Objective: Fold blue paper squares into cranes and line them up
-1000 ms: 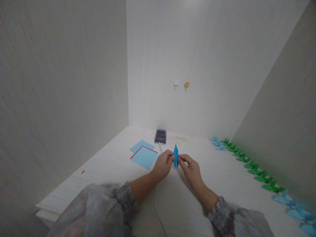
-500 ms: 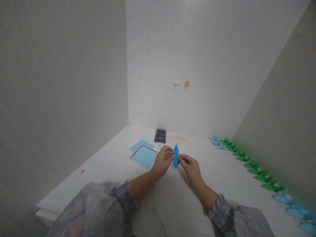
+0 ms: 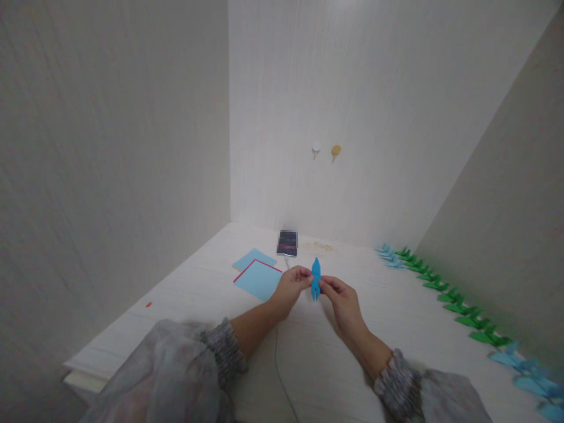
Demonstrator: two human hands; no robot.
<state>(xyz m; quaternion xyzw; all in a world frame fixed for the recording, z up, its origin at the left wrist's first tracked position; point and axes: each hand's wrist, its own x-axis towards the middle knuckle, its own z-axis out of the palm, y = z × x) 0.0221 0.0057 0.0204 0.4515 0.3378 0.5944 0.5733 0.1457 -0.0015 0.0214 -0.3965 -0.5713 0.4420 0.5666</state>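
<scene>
A narrow, folded piece of blue paper (image 3: 315, 278) stands upright above the white table (image 3: 198, 294), its lower end split into two points. My left hand (image 3: 291, 286) pinches its left side and my right hand (image 3: 341, 296) pinches its right side, fingers closed on the paper. Both hands hover over the middle of the table.
Light blue paper sheets (image 3: 258, 276), one with a red edge, lie left of my hands. A dark phone (image 3: 287, 243) with a cable (image 3: 279, 364) lies beyond them. A row of folded green and blue paper figures (image 3: 453, 308) lines the right wall. Two hooks (image 3: 326, 151) hang on the back wall.
The paper's lower end now shows two separate points. My hands have shifted slightly and stay pinched on the paper.
</scene>
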